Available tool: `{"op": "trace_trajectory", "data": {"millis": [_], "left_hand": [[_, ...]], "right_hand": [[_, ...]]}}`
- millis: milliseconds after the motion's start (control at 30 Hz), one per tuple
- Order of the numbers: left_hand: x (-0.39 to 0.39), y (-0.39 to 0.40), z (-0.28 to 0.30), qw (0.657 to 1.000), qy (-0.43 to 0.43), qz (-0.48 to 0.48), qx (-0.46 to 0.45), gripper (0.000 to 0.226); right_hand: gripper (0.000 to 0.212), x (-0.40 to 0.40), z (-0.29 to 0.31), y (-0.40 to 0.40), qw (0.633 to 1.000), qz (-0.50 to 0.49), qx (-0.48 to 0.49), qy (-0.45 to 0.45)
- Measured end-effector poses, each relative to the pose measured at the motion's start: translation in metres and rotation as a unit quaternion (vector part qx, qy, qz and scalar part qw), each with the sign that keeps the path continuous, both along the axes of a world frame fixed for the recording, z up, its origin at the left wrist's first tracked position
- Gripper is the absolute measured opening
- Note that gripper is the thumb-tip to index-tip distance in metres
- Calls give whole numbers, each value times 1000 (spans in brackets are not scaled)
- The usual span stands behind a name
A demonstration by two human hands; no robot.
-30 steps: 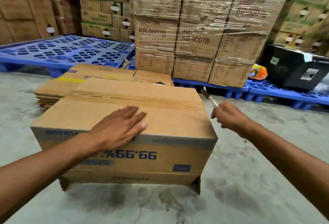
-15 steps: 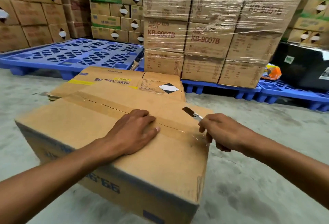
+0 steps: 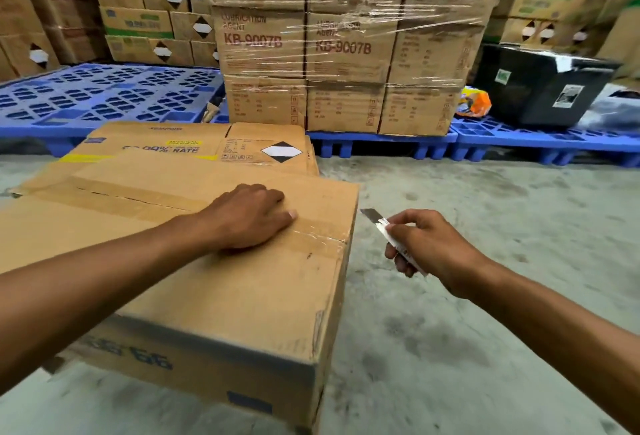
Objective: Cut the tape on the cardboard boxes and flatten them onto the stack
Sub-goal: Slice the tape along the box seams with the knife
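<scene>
Since half a second ago the right hand (image 3: pixel 427 247) has pulled the knife (image 3: pixel 389 234) off the box (image 3: pixel 242 282) and out past its right edge, where it now hangs over the floor (image 3: pixel 485 330) with the blade pointing up and left, clear of the cardboard. That hand's fingers are curled round the knife's handle. The left hand (image 3: pixel 251 216) has stayed on the box top, palm down, fingers bent a little and held together, pressing on the tape (image 3: pixel 311 237) that runs along the top seam. The tape looks wrinkled and glossy near the right edge; whether it is cut through there cannot be told. Farther left along the seam a dark gap shows between the flaps. The box stands on the floor right in front of the person, its blue-printed side facing the camera. Just behind it, touching or nearly so, lies the stack (image 3: pixel 194 147) of flattened boxes, its top sheet showing a black-and-white diamond label. Beyond are blue pallets (image 3: pixel 104 95), one bearing shrink-wrapped cartons (image 3: pixel 346 47) marked KB-9007B, and a black bin (image 3: pixel 540 88) on the right.
</scene>
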State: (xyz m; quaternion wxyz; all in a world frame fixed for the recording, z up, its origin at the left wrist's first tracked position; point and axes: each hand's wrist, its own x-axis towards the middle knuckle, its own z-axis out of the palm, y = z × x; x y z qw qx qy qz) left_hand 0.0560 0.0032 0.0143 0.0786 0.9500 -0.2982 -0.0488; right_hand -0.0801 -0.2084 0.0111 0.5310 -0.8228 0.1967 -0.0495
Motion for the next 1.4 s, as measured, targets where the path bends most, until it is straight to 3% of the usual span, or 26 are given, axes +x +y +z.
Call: {"op": "trace_trajectory", "data": {"millis": [167,267,433,633,1000,1400], "left_hand": [[11,-52,1,997,52,49,-24,69],[18,-70,-1,995,47,85,-19,88],[12,-98,5,994,47,89,34,112],[16,-104,5,994,0,81,76,93],[23,-104,-3,995,-29,70,59,80],[30,-95,-7,996,-42,59,52,72]], "right_hand": [[21,-6,-13,-2,999,8,47,7],[20,-4,-18,-1,998,17,61,-9],[17,-4,-29,-1,997,25,71,-29],[15,-5,-35,-1,996,52,64,-45],[19,-6,-16,-14,985,141,-82,-54],[21,-7,-14,-7,983,168,-57,-40]]}}
